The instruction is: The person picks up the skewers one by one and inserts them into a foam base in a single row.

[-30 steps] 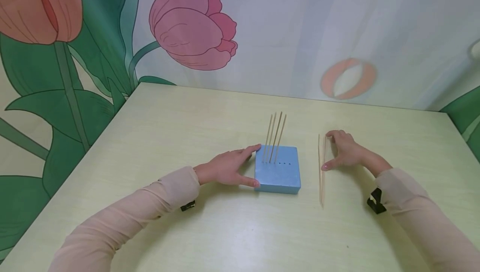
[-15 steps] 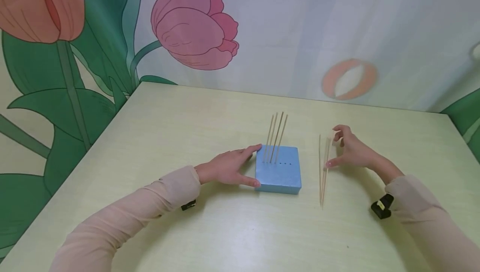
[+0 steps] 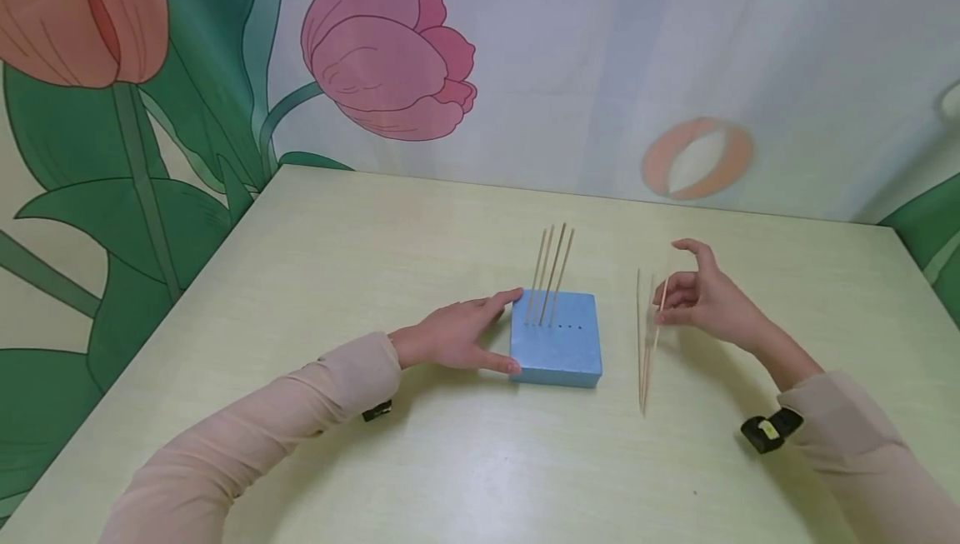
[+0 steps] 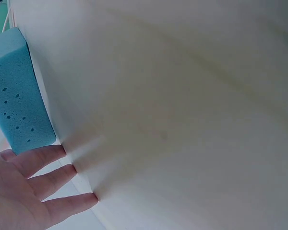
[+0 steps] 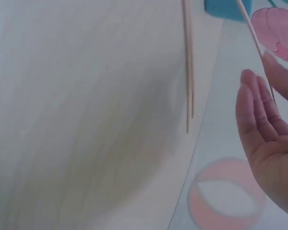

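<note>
My left hand (image 3: pixel 457 336) rests at the left side of a blue foam block (image 3: pixel 573 356), its outstretched thumb and index finger touching the corners there. Several thin wooden skewers (image 3: pixel 552 275) stand in the block, leaning slightly, beside a row of small holes. In the left wrist view, straight fingertips touch the table next to the block (image 4: pixel 19 100). My right hand (image 3: pixel 708 302) pinches one skewer (image 5: pixel 253 31) between thumb and fingers, its index finger raised away. The held skewer slants upward, its far end low near the lying ones.
Two more skewers (image 3: pixel 639 319) lie on the pale table (image 3: pixel 420 461), between the block and my right hand. Behind the table hangs a cloth backdrop (image 3: pixel 540 69) printed with flowers. Each wrist wears a black strap device (image 3: pixel 771 430).
My right hand has drawn one skewer to the right and lifted its upper end off the table, the index finger coming away. The left hand and block have stayed put.
</note>
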`<state>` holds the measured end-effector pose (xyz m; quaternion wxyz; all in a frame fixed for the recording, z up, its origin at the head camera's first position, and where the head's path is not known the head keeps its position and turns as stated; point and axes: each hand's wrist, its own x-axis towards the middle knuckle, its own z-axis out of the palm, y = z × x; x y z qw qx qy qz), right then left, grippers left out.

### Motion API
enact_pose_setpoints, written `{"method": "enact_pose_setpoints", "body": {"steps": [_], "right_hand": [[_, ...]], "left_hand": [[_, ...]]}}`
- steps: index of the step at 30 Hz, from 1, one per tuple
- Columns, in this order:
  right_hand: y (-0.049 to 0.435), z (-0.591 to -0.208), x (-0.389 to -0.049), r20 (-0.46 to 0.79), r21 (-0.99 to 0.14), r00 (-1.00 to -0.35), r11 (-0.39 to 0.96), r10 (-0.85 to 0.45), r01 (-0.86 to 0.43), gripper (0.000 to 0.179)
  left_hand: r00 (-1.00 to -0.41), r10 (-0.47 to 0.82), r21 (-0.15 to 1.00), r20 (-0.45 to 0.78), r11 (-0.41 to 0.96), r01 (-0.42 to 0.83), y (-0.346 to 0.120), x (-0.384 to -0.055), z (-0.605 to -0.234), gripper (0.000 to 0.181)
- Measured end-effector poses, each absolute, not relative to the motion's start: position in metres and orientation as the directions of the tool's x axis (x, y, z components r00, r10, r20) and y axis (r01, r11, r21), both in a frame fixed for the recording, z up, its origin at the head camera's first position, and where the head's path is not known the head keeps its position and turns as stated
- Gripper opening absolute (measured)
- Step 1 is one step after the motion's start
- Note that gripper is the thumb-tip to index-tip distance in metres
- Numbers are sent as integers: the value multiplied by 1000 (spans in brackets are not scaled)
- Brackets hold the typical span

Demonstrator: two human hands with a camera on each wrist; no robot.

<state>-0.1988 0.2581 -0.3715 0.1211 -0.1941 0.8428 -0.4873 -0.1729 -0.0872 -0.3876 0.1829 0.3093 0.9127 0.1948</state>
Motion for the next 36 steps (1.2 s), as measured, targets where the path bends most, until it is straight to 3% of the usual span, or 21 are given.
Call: {"method": "enact_pose_setpoints", "body": {"steps": [3, 9, 20, 36], "right_hand": [[254, -367, -192, -9, -891, -912, 416, -409, -179, 91], [248, -357, -183, 85, -868, -930, 432, -358, -246, 86], [233, -332, -168, 316, -797, -902, 433, -293, -420, 29], [207, -307, -161, 524, -752, -798, 278, -298, -598, 21]], "left_hand": [[-742, 636, 469, -211, 732, 494, -87, -173, -388, 101], [-741, 639, 469, -206, 729, 498, -88, -173, -389, 100], [-742, 638, 460, -206, 732, 503, -87, -174, -388, 100], [-747, 630, 454, -213, 740, 495, -87, -173, -388, 99]]}}
